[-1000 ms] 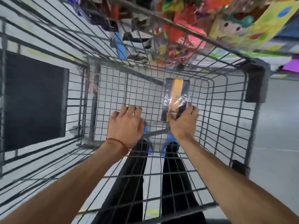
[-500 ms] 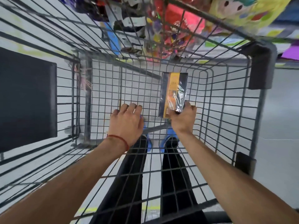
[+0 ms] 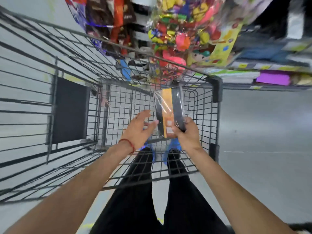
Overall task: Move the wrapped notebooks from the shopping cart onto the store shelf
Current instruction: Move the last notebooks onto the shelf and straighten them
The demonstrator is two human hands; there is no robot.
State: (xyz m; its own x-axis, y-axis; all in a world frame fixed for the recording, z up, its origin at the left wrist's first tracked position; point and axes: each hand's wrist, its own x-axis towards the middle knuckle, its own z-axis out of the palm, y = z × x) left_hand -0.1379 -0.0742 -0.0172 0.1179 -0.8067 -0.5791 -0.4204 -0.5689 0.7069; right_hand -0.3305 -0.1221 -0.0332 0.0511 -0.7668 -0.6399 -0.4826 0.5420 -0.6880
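Note:
A plastic-wrapped notebook pack (image 3: 169, 108), black with an orange stripe, stands upright inside the grey wire shopping cart (image 3: 217, 92). My right hand (image 3: 187, 134) grips its lower right corner. My left hand (image 3: 139, 128) hovers just left of the pack with fingers spread, holding nothing, its fingertips near the pack's left edge. The store shelf (image 3: 270, 71) runs along the upper right, beyond the cart's far corner.
Colourful packaged goods (image 3: 184, 36) and dark snack bags (image 3: 109, 17) hang past the cart's far rim. A black panel (image 3: 69, 110) covers part of the cart's left wall. Purple stock (image 3: 272, 79) lies on the shelf. Grey floor (image 3: 263, 125) lies right of the cart.
My right hand has raised the notebook pack off the cart bottom. My left hand lifted from the cart floor and opened beside the pack. The view tilted up toward the shelf.

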